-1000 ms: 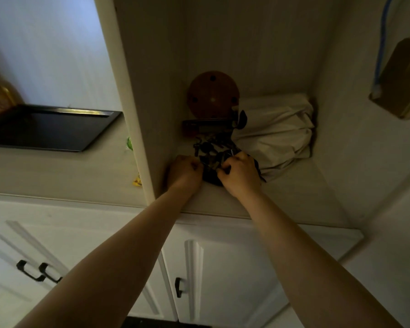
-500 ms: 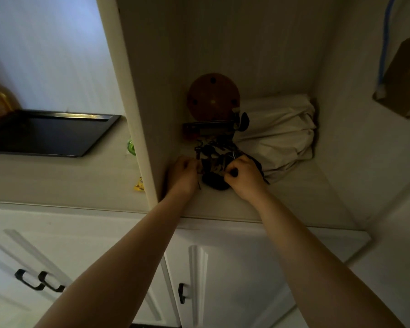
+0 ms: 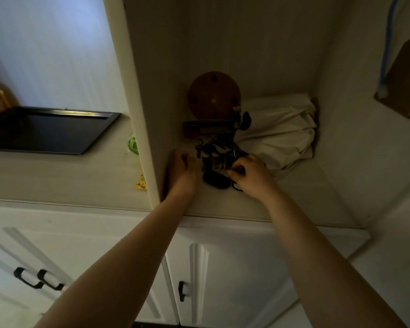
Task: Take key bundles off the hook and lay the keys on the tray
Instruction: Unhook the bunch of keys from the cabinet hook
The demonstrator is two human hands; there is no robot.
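Dim cabinet niche over a pale tabletop point(image 3: 57, 176), white doors below. Far left: dark tray point(image 3: 45, 131) sits on the tabletop, well apart from the keys and on the other side of the vertical divider panel point(image 3: 137, 102). Small green thing point(image 3: 133, 144) and a yellow scrap point(image 3: 141, 182) lie beside the divider's base. Inside the niche, left hand point(image 3: 182, 171) is curled shut next to the divider, just left of the key bundles point(image 3: 213, 157); too dark to say whether it has anything in it. Bundles hang in a dark tangle under the hook bar point(image 3: 208, 127), which is mounted below a round wooden disc point(image 3: 213, 95). A black fob point(image 3: 217, 180) hangs lowest, between the two hands. Right hand point(image 3: 251, 176) has its fingers point(image 3: 234, 165) pinched tight on the right side of the tangle, looks like on a ring or key, can't resolve which. Crumpled white cloth bag point(image 3: 277, 131) sits behind it in the corner. Handling call: metal keys on rings, stiff pieces but loose as a bunch, moderately heavy, will swing and snag on neighbours. Best hold is the ring itself at the top, lift up and off the hook, support the fob from below. Grabbing single keys risks dragging the other bundles along.
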